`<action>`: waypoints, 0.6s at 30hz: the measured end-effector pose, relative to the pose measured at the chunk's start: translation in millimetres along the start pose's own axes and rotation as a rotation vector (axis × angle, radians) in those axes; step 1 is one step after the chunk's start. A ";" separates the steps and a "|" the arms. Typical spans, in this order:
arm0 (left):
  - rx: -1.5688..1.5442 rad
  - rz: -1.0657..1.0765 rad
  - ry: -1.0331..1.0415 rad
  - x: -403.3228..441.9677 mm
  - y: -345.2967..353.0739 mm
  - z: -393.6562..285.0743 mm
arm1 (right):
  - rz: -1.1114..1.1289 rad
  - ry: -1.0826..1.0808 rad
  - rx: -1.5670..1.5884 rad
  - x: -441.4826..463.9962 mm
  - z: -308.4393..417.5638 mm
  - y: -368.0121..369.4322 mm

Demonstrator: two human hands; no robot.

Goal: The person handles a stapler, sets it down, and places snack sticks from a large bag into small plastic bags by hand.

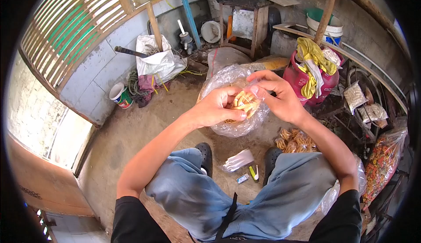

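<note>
A small clear plastic bag of yellow-brown snack sticks [246, 103] is between my hands. My left hand [219, 107] is closed around its lower part, thumb across the front. The fingers of my right hand [280, 96] pinch the bag's upper edge. Below them a large clear plastic bag [239, 129] stands on the floor, its contents mostly hidden by my hands. Several small filled snack bags [296, 141] lie in a pile near my right knee. Between my feet are a stack of flat clear bags [238, 160], a small green-and-white tool [254, 173] and a little blue-and-white box [242, 179].
A pink sack with yellow cloth [312, 67] stands at the right, near a tall bag of colourful snacks [382, 162]. To the left are a white sack [158, 63] and a small bucket [120, 96]. A wooden stand [243, 19] is against the back wall.
</note>
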State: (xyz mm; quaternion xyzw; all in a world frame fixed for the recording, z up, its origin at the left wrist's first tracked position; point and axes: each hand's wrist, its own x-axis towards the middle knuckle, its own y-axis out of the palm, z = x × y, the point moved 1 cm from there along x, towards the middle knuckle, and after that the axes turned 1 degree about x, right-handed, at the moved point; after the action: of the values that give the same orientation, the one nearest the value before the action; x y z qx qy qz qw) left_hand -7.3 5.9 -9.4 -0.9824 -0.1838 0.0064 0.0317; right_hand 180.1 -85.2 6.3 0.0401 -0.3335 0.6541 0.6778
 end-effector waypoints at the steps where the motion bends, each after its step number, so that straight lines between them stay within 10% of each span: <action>1: -0.023 0.004 0.002 -1.2 0.5 -1.4 | 0.031 -0.060 0.010 0.6 0.2 0.4; 18: -0.113 -0.039 -0.047 1.0 -1.1 1.6 | -0.034 -0.058 -0.061 1.0 -1.6 -11.9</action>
State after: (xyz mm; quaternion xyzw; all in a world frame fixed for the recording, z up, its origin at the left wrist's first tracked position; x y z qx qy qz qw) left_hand -6.8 7.4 -10.9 -0.9785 -0.2036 0.0183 -0.0282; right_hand 191.6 -85.2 10.1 0.0442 -0.3721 0.6307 0.6796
